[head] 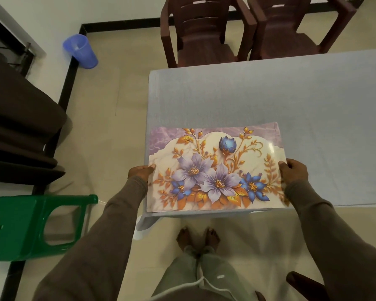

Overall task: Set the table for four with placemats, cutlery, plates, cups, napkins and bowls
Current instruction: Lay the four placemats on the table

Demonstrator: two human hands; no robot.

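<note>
A glossy floral placemat (215, 168), printed with purple and blue flowers and gold leaves, lies over the near left corner of the table (291, 101), which has a pale blue-grey cloth. Thin edges along its near side suggest more mats stacked beneath it. My left hand (140, 172) grips the mat's left edge, thumb on top. My right hand (294, 171) grips the right edge the same way. I cannot tell whether the mat rests flat or is held just above the cloth.
Two dark red plastic chairs (206, 33) stand at the table's far side. A green plastic stool (33, 227) sits on the floor at my left. A blue bucket (80, 51) leans by the wall. Dark furniture fills the left edge. Another chair's corner (302, 285) shows at bottom right.
</note>
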